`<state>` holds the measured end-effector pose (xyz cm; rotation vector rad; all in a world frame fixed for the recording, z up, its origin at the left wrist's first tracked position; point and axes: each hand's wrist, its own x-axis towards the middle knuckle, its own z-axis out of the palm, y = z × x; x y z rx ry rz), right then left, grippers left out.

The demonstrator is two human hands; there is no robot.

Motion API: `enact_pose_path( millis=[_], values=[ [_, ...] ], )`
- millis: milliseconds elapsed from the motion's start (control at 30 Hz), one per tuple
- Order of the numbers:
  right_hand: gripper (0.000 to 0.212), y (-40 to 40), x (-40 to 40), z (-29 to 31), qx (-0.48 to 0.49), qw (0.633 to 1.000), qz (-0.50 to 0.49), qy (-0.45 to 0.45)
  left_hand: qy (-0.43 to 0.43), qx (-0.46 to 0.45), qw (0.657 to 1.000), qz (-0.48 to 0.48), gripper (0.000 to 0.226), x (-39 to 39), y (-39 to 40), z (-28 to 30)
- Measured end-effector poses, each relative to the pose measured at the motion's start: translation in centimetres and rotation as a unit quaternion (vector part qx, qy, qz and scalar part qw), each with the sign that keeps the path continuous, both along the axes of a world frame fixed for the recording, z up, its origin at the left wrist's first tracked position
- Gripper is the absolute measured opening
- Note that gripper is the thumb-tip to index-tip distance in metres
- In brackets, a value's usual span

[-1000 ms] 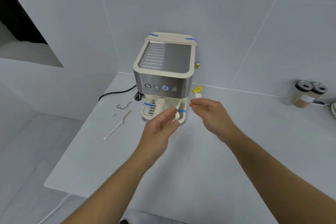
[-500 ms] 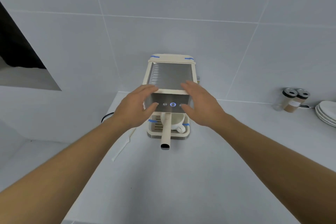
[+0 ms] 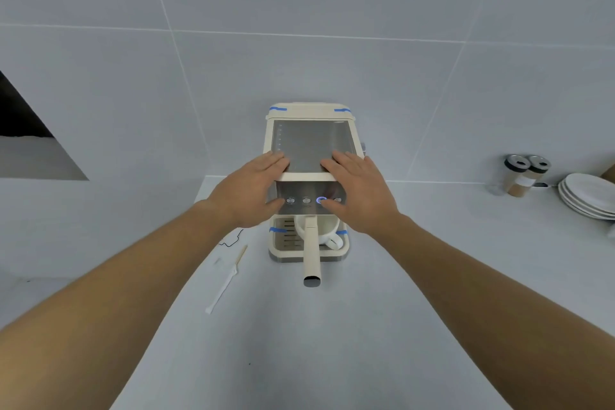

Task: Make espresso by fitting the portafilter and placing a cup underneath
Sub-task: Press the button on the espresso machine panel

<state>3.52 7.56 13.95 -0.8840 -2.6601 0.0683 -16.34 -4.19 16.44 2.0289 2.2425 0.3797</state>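
A cream and steel espresso machine stands against the tiled wall. Its portafilter handle sticks out toward me from under the button panel. A white cup sits on the drip tray beneath it. One button glows blue. My left hand lies on the machine's front left top edge, fingers on top, thumb by the buttons. My right hand rests on the front right edge, its thumb next to the lit button. Both hands lie flat with nothing held in them.
A white stirrer and a thin wooden stick lie left of the machine, with a black cord behind them. Two lidded jars and stacked white plates stand at the far right. The counter's left edge drops away.
Both hands rose from the cup in front of the drip tray to the machine's top front edge. My view has tilted up and moved closer.
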Motion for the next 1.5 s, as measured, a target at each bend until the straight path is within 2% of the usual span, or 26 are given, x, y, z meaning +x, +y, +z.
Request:
enact_pose_path(
  millis=[467,833,1033,1500],
  values=[
    [0.064,0.1,-0.6,-0.8,-0.001,0.999,-0.034,0.005,0.013,0.007,1.0,-0.021,0.071,-0.9,0.5,-0.3],
    [0.075,0.6,1.2,1.3,-0.053,0.997,0.039,-0.028,0.019,0.005,1.0,-0.023,0.064,-0.9,0.5,0.2],
    [0.066,0.2,1.3,1.8,-0.049,0.997,0.04,-0.036,0.021,0.004,1.0,-0.023,0.064,-0.7,0.4,0.3],
    [0.06,-1.0,1.9,3.2,-0.074,0.996,0.019,-0.052,0.031,-0.015,0.999,-0.009,0.063,0.0,0.3,0.8]
  ],
)
